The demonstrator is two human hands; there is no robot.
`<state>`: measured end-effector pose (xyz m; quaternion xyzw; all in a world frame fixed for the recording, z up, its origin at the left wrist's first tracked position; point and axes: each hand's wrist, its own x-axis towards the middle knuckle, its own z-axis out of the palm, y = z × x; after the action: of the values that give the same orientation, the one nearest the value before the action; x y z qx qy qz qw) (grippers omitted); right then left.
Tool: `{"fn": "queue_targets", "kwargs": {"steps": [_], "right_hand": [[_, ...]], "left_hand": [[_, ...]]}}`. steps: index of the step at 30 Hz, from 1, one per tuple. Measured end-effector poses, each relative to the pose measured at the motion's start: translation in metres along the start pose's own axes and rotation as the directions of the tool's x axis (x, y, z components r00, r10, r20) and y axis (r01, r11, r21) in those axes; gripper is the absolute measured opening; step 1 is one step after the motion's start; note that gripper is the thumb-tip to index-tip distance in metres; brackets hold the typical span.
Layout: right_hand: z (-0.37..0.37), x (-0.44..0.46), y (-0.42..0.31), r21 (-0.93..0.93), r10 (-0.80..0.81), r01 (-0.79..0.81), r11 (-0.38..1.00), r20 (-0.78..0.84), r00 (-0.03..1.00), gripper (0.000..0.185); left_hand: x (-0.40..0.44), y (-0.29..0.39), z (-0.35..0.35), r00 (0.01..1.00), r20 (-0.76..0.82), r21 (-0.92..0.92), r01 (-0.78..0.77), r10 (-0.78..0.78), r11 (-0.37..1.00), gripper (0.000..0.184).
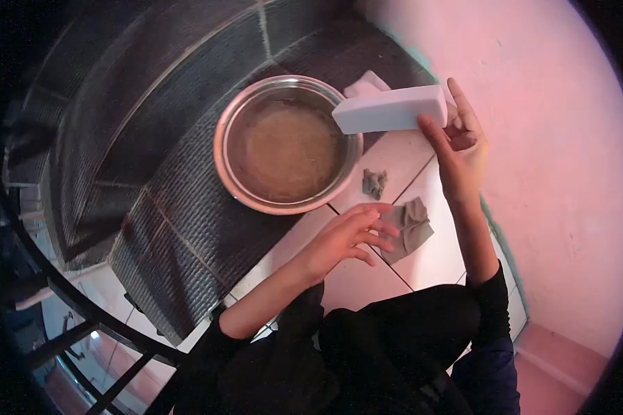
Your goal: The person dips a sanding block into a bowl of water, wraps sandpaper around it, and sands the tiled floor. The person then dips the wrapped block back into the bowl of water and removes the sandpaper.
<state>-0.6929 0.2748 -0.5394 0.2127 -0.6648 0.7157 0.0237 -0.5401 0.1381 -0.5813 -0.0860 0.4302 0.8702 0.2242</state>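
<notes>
A white rectangular block (391,111) is tilted slightly in my right hand (460,142), held at its right end between thumb and fingers. Its left end reaches over the right rim of a round metal basin (223,162) that holds cloudy brownish water. My left hand (353,238) is empty, fingers spread, just below the basin and beside a grey-brown cloth (410,232) on the white tiles. A small crumpled grey piece (374,183) lies between that cloth and the basin. Behind the block, a pale item (367,83) shows in part.
Dark textured steps (187,159) curve around the left and top, with the basin on the lowest one. A pink wall (547,173) rises at the right. A black metal railing (83,304) crosses the lower left. White floor tiles (353,283) lie in front of my knees.
</notes>
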Motion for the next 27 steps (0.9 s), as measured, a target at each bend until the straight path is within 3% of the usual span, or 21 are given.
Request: {"fn": "queue_targets", "kwargs": {"steps": [1,2,3,5,6,8,10,12,13,15,16,18,19,21,25,27], "right_hand": [[-0.012,-0.005,0.001,-0.007,0.002,-0.002,1.000,-0.026,1.000,0.061],[-0.026,-0.012,0.004,0.044,0.106,-0.101,0.994,-0.115,0.988,0.057],[-0.039,-0.021,0.007,0.108,0.211,-0.192,0.975,-0.200,0.957,0.053],[-0.066,-0.047,0.011,0.113,0.255,-0.232,0.966,-0.293,0.921,0.049],[-0.082,-0.061,0.016,0.110,0.278,-0.256,0.961,-0.349,0.895,0.050],[-0.111,-0.091,0.026,0.118,0.328,-0.309,0.944,-0.457,0.827,0.052],[-0.142,-0.126,0.047,0.111,0.337,-0.330,0.937,-0.530,0.779,0.052],[-0.166,-0.162,0.069,0.104,0.363,-0.385,0.917,-0.620,0.696,0.056],[-0.179,-0.184,0.084,0.084,0.353,-0.400,0.913,-0.652,0.671,0.058],[-0.189,-0.214,0.093,0.142,0.399,-0.454,0.880,-0.739,0.543,0.060],[-0.193,-0.228,0.097,0.149,0.396,-0.448,0.882,-0.751,0.529,0.060],[-0.201,-0.253,0.103,0.311,0.511,-0.463,0.830,-0.757,0.407,0.060],[-0.202,-0.263,0.104,0.324,0.516,-0.463,0.825,-0.766,0.384,0.060],[-0.200,-0.282,0.103,0.380,0.553,-0.452,0.807,-0.755,0.352,0.059],[-0.197,-0.308,0.117,0.485,0.629,-0.447,0.751,-0.731,0.264,0.061],[-0.196,-0.311,0.125,0.499,0.647,-0.452,0.739,-0.713,0.270,0.063]], "left_hand": [[0.012,-0.012,0.007,0.987,0.107,-0.149,0.132,-0.117,0.980,0.046],[0.022,-0.022,0.013,0.982,0.125,-0.137,0.158,-0.141,0.978,0.046],[0.032,-0.033,0.018,0.972,0.118,-0.048,0.209,-0.202,0.977,0.049],[0.056,-0.062,0.023,0.946,0.125,0.069,0.291,-0.298,0.954,0.052],[0.074,-0.080,0.021,0.917,0.096,0.242,0.356,-0.388,0.903,0.054],[0.108,-0.118,0.018,0.856,0.008,0.506,0.442,-0.516,0.741,0.058],[0.137,-0.154,0.010,0.816,-0.041,0.613,0.476,-0.577,0.630,0.060],[0.161,-0.187,0.000,0.780,-0.075,0.910,0.308,-0.621,0.277,0.057],[0.165,-0.199,-0.001,0.773,-0.069,0.918,0.296,-0.631,0.263,0.057],[0.167,-0.218,-0.002,0.920,-0.140,0.973,0.060,-0.367,-0.222,0.056],[0.172,-0.225,-0.004,0.917,-0.133,0.971,0.045,-0.376,-0.234,0.056],[0.184,-0.238,-0.010,0.999,-0.033,0.963,0.020,-0.042,-0.269,0.053],[0.190,-0.239,-0.014,0.998,-0.027,0.960,0.008,-0.065,-0.279,0.053],[0.197,-0.236,-0.029,0.969,0.185,0.926,-0.116,0.164,-0.359,0.050],[0.198,-0.232,-0.042,0.965,0.182,0.929,-0.107,0.187,-0.354,0.045],[0.197,-0.231,-0.046,0.960,0.249,0.909,-0.186,0.126,-0.374,0.036]]}}
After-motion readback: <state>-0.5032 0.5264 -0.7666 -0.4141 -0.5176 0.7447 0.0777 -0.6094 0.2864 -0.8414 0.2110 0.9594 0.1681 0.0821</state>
